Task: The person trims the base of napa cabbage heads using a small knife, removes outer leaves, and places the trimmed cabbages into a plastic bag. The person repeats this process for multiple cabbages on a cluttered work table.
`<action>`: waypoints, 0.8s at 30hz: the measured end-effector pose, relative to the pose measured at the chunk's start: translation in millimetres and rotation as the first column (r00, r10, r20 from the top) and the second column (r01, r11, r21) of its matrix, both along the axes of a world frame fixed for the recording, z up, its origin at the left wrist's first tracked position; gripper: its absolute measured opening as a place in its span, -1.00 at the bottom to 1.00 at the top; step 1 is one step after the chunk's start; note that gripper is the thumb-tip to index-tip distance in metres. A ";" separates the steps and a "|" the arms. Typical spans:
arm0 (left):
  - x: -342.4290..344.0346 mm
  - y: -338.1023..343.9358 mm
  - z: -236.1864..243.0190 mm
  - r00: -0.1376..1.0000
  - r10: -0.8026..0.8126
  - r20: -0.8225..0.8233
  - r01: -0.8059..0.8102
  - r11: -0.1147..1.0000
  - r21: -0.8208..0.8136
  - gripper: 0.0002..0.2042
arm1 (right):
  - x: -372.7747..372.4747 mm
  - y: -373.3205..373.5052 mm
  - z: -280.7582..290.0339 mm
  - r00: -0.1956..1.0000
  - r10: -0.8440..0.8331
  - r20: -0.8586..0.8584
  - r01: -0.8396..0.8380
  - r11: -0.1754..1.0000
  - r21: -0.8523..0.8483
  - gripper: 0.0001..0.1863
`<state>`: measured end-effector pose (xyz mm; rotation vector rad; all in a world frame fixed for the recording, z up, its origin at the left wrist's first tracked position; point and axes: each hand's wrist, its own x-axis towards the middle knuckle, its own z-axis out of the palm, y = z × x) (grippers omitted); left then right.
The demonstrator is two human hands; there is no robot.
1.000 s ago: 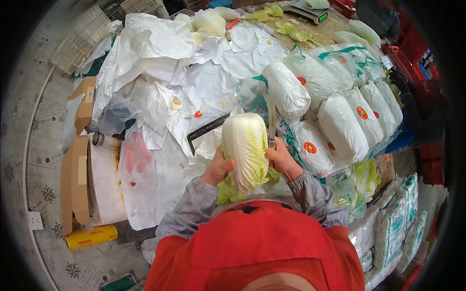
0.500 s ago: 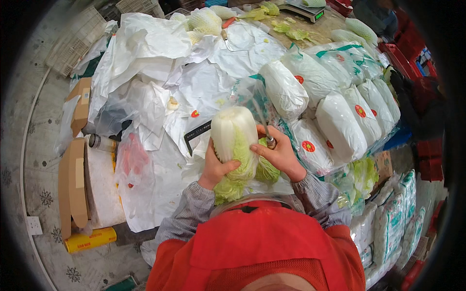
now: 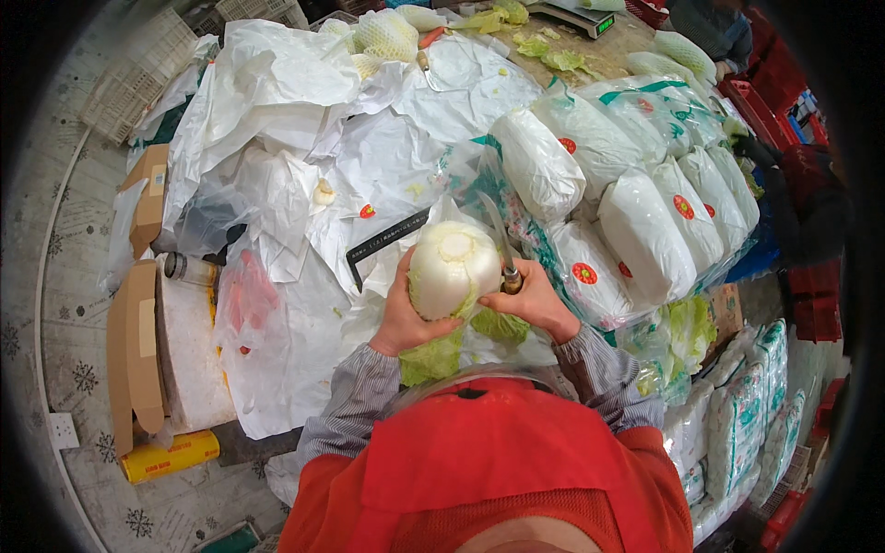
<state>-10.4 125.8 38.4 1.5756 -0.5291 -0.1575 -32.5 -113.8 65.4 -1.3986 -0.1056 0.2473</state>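
Observation:
A napa cabbage [image 3: 454,272] is tilted so that its pale cut base faces up, its green leafy end low by my apron. My left hand [image 3: 410,311] wraps the cabbage's left side, the thumb across its front. In my right hand [image 3: 535,302] is a knife [image 3: 501,230] with a metal-ended handle, its blade pointing up and away along the cabbage's right side. The right thumb touches the cabbage. Green leaves [image 3: 499,324] lie beneath, between the hands. A black L-shaped strip [image 3: 389,238] rests on the white paper [image 3: 364,166] just beyond my left hand.
Wrapped white bundles [image 3: 645,235] in clear bags are piled at right, with more bagged packs [image 3: 737,429] below. A second knife [image 3: 430,74] lies far off near foam nets [image 3: 387,37] and a scale [image 3: 576,17]. Cardboard [image 3: 136,350] and a yellow roll [image 3: 171,457] are at left.
The cabbage has been tipped so its base now faces up toward me. My left hand has turned with it; the right still holds the knife, its blade now showing more plainly.

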 end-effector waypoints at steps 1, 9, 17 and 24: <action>0.4 -0.7 -3.5 1.000 -0.011 -0.001 0.011 1.000 0.013 0.14 | -1.6 -0.9 5.5 0.999 0.007 -0.033 -0.008 1.000 -0.021 -0.61; 23.9 7.9 -34.8 0.959 0.279 0.043 -0.282 0.955 0.090 -0.06 | -45.1 -17.3 52.6 0.990 0.128 -0.062 -0.130 0.991 -0.022 -0.64; 99.0 12.4 14.3 0.762 -0.325 -0.560 -0.256 0.644 -0.721 -0.40 | -36.3 -64.1 23.4 0.972 -0.225 0.067 0.230 0.859 -0.457 -0.68; 265.9 -146.6 82.3 0.824 -0.286 -0.489 -0.029 0.841 -0.540 -0.41 | -59.4 -113.4 14.2 0.930 -0.305 0.206 0.367 0.785 -0.499 -0.83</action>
